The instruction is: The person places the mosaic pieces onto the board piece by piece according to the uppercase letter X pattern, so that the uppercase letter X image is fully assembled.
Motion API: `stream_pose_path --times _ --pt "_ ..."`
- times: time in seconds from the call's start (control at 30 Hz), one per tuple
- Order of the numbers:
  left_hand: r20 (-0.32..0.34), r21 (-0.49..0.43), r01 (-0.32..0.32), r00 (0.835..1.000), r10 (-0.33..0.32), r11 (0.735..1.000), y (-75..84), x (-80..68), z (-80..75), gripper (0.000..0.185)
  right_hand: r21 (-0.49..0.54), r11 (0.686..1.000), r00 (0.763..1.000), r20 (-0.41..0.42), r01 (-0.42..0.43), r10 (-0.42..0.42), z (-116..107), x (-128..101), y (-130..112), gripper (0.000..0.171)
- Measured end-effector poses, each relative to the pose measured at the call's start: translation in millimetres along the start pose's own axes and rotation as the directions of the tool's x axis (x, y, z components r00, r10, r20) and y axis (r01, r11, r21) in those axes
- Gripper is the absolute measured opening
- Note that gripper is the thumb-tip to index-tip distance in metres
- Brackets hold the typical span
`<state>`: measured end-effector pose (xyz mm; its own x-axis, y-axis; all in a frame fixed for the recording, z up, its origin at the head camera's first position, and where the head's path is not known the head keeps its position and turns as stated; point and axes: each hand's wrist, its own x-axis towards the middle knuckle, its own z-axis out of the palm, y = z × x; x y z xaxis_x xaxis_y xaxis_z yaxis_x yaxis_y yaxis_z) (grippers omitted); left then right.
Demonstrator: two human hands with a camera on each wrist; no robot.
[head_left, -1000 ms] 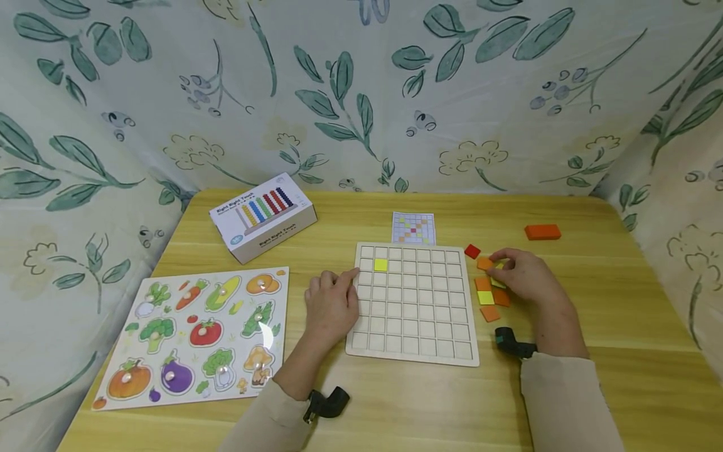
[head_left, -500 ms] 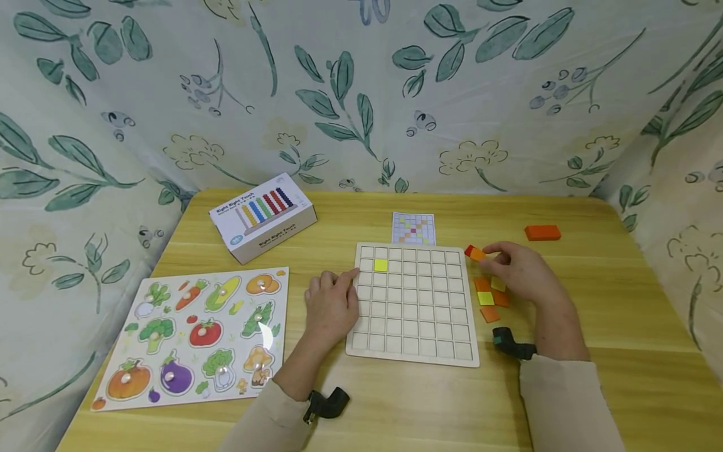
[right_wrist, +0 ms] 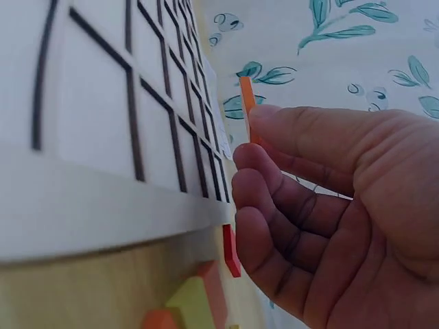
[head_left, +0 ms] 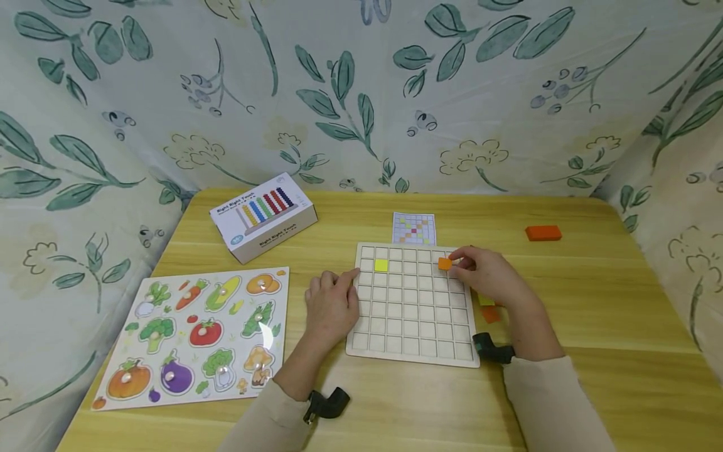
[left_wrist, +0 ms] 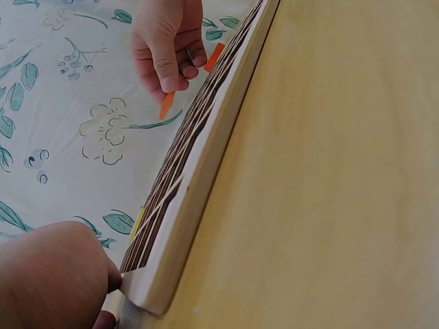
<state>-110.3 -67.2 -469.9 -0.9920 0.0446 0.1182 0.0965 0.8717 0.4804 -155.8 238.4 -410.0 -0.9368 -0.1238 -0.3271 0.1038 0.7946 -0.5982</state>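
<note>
My right hand (head_left: 488,273) pinches an orange square tile (head_left: 444,263) between thumb and fingers, above the upper right of a pale wooden grid board (head_left: 409,360). In the right wrist view the tile stands tilted off the board, apart from its surface. A yellow tile (head_left: 381,265) lies in a cell near the board's upper left. At the board's left edge rests my left hand (head_left: 331,307), its index finger touching the rim. Loose tiles lie right of the board, partly hidden by the right hand; the right wrist view shows a red tile (right_wrist: 232,250) and a yellow-green tile (right_wrist: 192,301).
A printed pattern card (head_left: 414,228) lies behind the board. Left of it are a vegetable puzzle board (head_left: 189,314) and a boxed bead toy (head_left: 262,216). An orange-red block (head_left: 543,233) sits at the back right. A patterned cloth wall (head_left: 361,94) bounds the table.
The right hand picked an orange tile from the loose pile beside the board and carried it left, over the board's upper right. The left hand stays in place.
</note>
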Motion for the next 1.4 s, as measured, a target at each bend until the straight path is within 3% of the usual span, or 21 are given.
stream_pose_path --times 0.57,1.4 --pt "0.003 -0.015 0.001 1.000 -0.001 1.000 -1.6 -2.8 2.4 0.038 -0.065 0.998 1.000 -0.004 0.010 -0.010 18.6 7.4 3.4 0.033" --pt "-0.005 -0.019 -0.018 1.000 0.018 1.000 -1.8 1.1 0.8 0.038 -0.090 0.996 1.000 -0.015 -0.002 0.001 14.2 7.0 -1.4 0.033"
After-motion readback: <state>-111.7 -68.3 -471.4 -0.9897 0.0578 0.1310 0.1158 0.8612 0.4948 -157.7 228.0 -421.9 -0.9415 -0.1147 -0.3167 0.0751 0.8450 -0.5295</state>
